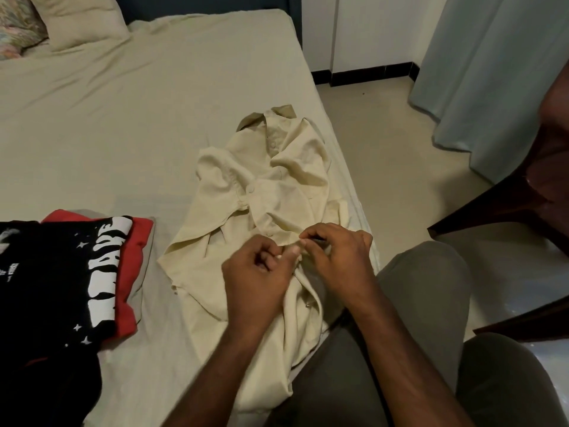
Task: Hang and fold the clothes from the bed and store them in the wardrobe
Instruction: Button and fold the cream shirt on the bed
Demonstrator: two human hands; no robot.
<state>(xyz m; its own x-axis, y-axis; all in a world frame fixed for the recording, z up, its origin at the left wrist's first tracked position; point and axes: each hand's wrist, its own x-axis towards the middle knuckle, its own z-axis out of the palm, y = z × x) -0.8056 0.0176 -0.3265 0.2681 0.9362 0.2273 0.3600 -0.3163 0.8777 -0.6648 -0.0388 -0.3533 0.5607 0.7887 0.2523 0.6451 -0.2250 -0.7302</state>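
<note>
A cream button-up shirt lies crumpled along the right edge of the bed, its lower part hanging over that edge against the person's grey trouser leg. The left hand and right hand meet at the shirt's front opening, each pinching the cloth. Folded black and red garments sit stacked at the bed's left edge. Pillows lie at the far left corner.
</note>
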